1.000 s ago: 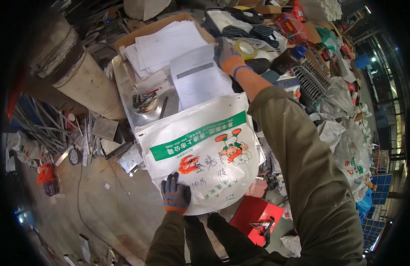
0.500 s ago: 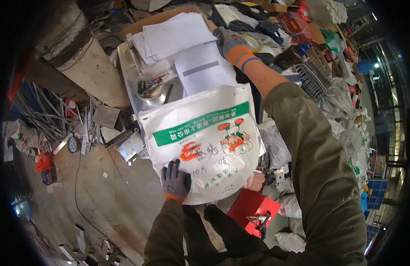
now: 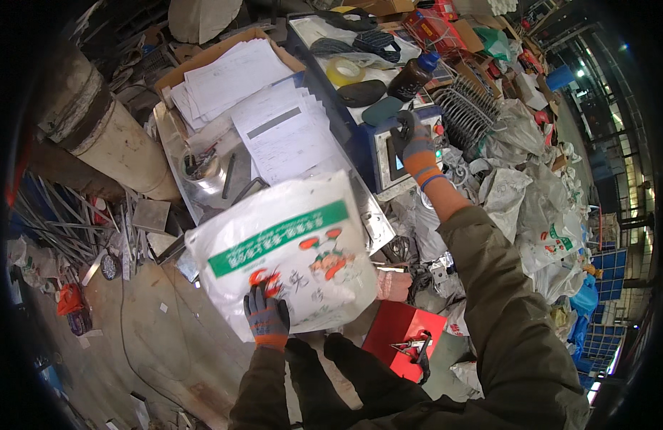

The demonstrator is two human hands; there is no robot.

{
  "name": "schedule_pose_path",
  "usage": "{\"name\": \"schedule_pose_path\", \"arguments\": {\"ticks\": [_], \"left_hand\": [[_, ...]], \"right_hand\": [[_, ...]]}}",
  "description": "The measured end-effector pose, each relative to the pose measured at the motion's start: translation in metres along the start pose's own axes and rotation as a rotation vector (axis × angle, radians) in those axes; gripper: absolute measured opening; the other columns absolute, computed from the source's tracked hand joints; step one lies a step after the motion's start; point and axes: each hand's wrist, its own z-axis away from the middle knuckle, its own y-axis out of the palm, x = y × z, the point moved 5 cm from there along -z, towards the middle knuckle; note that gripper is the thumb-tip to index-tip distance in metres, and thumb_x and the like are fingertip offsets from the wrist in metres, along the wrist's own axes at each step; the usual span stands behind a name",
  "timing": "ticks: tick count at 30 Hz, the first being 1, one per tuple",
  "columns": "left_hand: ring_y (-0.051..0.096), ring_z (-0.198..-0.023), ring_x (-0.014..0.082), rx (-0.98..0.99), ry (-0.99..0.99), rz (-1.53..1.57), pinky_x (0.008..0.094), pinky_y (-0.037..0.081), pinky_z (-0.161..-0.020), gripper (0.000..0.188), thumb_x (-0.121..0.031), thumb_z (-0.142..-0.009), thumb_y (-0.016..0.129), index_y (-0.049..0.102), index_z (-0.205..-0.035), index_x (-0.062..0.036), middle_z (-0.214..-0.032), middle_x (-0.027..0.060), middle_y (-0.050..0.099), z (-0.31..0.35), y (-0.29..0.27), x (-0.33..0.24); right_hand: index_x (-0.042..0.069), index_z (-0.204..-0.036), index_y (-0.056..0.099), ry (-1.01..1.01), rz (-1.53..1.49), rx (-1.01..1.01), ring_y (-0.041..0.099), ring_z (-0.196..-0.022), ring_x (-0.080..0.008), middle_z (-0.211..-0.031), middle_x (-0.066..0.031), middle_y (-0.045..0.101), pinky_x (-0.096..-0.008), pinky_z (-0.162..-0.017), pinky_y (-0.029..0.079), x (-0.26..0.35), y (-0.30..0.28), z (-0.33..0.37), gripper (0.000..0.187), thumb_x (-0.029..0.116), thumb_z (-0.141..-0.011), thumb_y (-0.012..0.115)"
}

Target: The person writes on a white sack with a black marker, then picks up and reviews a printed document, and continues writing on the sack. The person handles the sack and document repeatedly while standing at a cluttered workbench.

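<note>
My left hand, in a grey and orange glove, lies on the near edge of a white plastic bag with its dark fingers spread. The bag carries a green band and red drawings, and reaches past the near end of a metal table. My right hand, gloved alike, is over the front panel of a blue and white machine with a small screen. Its fingers are bent and apart, and I see nothing held in them. Whether a finger touches the panel is unclear.
Loose papers and a metal cup with small items stand on the table. Tape and a dark bottle sit on the machine. A red box is near my legs. White sacks heap at the right.
My right hand has left the side of the paper box and moved to the machine's panel. The view has swung right. My left hand remains on the bag, nearer its lower middle.
</note>
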Motion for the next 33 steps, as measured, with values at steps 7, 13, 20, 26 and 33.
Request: {"name": "schedule_pose_path", "arguments": {"ticks": [7,13,20,26,33], "left_hand": [[0.049,-0.153,0.0514,-0.045,-0.033,-0.008,0.068,0.036,-0.129,0.025,-0.019,-0.103,0.07,0.069,-0.115,0.0027,-0.164,0.0264,0.057,0.024,0.014,-0.003],[0.051,-0.15,0.0538,-0.067,-0.032,0.043,0.0676,0.039,-0.124,0.022,-0.019,-0.102,0.074,0.07,-0.108,0.0018,-0.164,0.0289,0.057,0.027,0.011,-0.004],[0.053,-0.148,0.0531,-0.022,-0.094,0.039,0.0642,0.041,-0.124,0.031,-0.024,-0.104,0.073,0.073,-0.116,0.0045,-0.162,0.0307,0.059,0.043,0.002,0.0],[0.059,-0.14,0.0543,-0.012,-0.144,0.177,0.0605,0.047,-0.119,0.032,-0.018,-0.103,0.076,0.072,-0.125,0.0049,-0.154,0.0323,0.062,0.036,-0.009,0.007],[0.068,-0.121,0.0424,-0.215,-0.425,0.64,0.049,0.055,-0.105,0.016,-0.009,-0.108,0.072,0.071,-0.12,0.0014,-0.132,0.0226,0.069,0.051,-0.004,0.025]], "right_hand": [[0.013,-0.155,0.058,0.03,-0.047,0.331,0.072,-0.13,-0.0427,-0.141,-0.021,0.073,-0.0491,-0.109,0.059,0.089,0.057,0.062,0.061,0.026,-0.1,0.082],[0.015,-0.149,0.063,-0.196,-0.024,0.551,0.072,-0.127,-0.0421,-0.14,-0.0199,0.073,-0.0512,-0.11,0.057,0.164,0.09,0.069,0.061,0.029,-0.096,0.089],[0.018,-0.153,0.061,-0.23,-0.013,0.703,0.068,-0.137,-0.037,-0.145,-0.0164,0.071,-0.0466,-0.119,0.053,0.213,0.149,0.07,0.07,0.035,-0.092,0.092],[0.017,-0.146,0.068,-0.211,0.072,0.72,0.074,-0.129,-0.0389,-0.143,-0.0176,0.075,-0.0491,-0.111,0.058,0.207,0.195,0.077,0.04,0.022,-0.106,0.067],[0.017,-0.149,0.064,-0.328,0.099,0.54,0.069,-0.135,-0.0405,-0.147,-0.018,0.071,-0.0505,-0.116,0.055,0.216,0.168,0.074,0.052,0.029,-0.101,0.08]]}}
